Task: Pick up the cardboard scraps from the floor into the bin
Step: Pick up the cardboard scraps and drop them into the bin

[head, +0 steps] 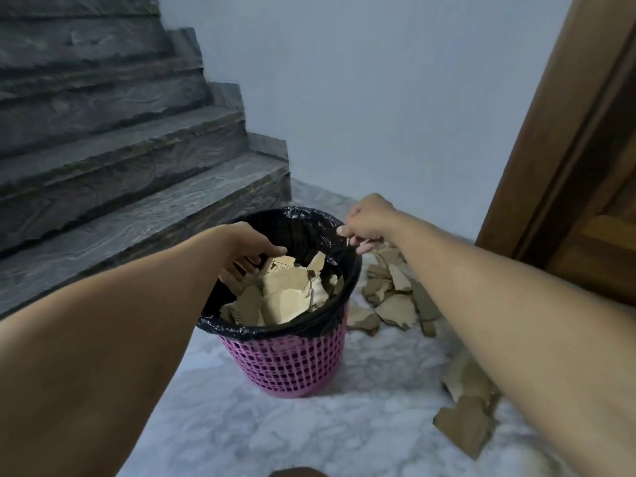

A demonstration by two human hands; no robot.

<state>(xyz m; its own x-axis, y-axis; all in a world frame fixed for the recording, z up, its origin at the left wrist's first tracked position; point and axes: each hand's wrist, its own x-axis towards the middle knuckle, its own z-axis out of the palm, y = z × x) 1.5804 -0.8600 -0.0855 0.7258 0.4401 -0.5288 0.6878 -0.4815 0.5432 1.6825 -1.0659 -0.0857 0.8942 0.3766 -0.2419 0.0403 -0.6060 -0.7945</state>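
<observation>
A pink lattice bin [289,363] lined with a black bag stands on the marble floor, filled with torn cardboard pieces [285,297]. My left hand [249,251] hangs over the bin's left rim, fingers curled down onto the cardboard inside; whether it grips a piece is unclear. My right hand [366,223] pinches the black liner at the bin's far right rim. More cardboard scraps [395,297] lie on the floor right of the bin, partly under my right forearm. A bigger scrap [464,428] lies nearer to me at the right.
Dark stone stairs [120,187] rise on the left, close behind the bin. A wooden door frame [568,149] stands at the right. A pale wall closes the back. Marble floor [275,438] stretches in front of the bin.
</observation>
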